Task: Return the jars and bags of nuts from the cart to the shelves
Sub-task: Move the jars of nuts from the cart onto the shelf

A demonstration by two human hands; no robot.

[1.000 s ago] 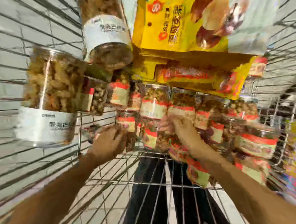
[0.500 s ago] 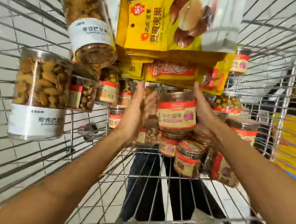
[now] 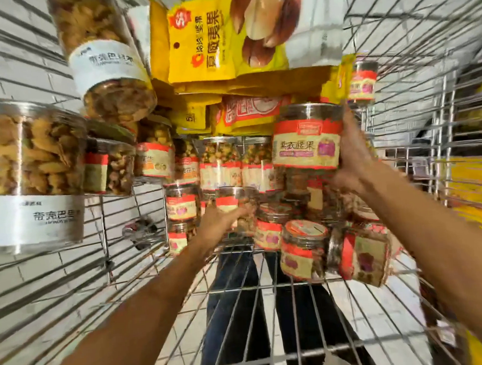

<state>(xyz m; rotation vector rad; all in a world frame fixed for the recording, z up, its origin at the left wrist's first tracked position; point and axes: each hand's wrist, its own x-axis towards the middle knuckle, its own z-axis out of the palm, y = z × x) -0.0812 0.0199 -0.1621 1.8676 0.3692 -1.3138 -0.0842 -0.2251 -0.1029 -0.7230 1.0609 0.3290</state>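
Wire cart (image 3: pixel 270 288) | white tiled floor (image 3: pixel 77 262) beneath | jars (image 3: pixel 227 166) heaped

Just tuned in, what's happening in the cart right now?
A person is leaning over a wire cart piled with jars and bags of nuts. The right hand holds a red-labelled jar lifted above the pile. The left hand is down among the small jars, closing on another red-labelled one, though blur hides the grip. Yellow bags and two large white-labelled jars lie in the cart.
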